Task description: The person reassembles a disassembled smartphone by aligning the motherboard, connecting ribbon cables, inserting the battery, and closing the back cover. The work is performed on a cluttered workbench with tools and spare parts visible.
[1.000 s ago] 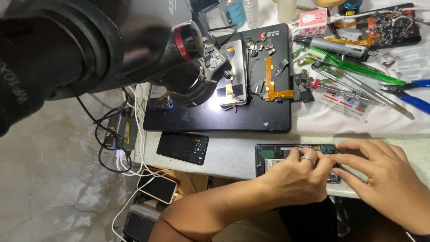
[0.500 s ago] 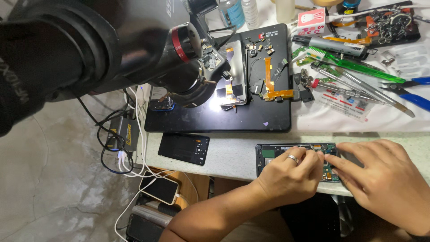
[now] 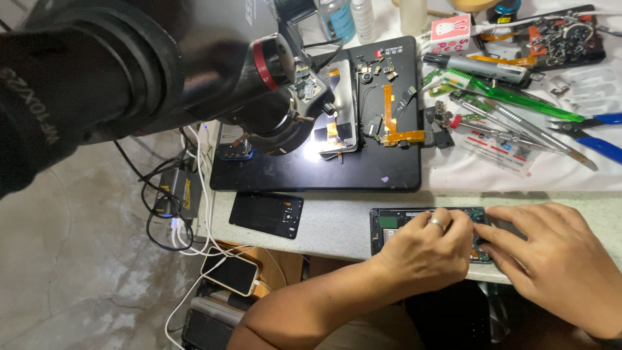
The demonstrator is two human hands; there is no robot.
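Ideally both hands, left [image 3: 424,249] and right [image 3: 557,266], fingertips pressed together on the opened black phone with exposed green circuitry [image 3: 396,227] at the pale tabletop [image 3: 330,223] edge, should work lightly, steadying the frame.

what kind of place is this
Most likely a phone repair bench: an opened phone under both hands, a microscope over a black work mat, and scattered tweezers and phone parts.

Opened phone [image 3: 395,227] lies right of panel [image 3: 266,214], seemingly apart.
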